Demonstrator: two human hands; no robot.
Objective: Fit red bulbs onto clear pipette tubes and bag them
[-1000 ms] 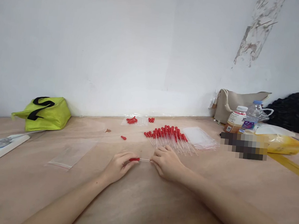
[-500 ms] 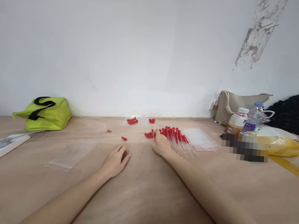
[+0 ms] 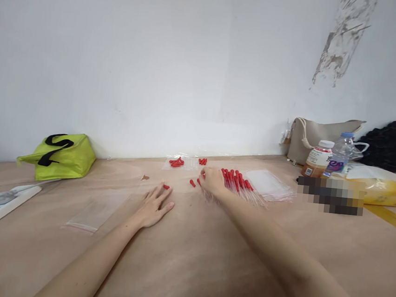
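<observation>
One red cap [image 3: 166, 187] lies at the fingertips of your L hand [image 3: 153, 210], the nearer one, fingers spread; cap's long axis approx. L-to-R. Your R hand [image 3: 213, 181] curls over red-topped droppers [image 3: 238, 181]; can't tell if it's pinching any.

Bright, diffuse light across the wall [image 3: 170, 71], dimming into the top right corner! Soft shadow hugs the left arm [image 3: 100, 251], glints dot the yellow packet [image 3: 383, 192], pixel blocks hide a patch beside it, wide-angle stretch at the edges.
</observation>
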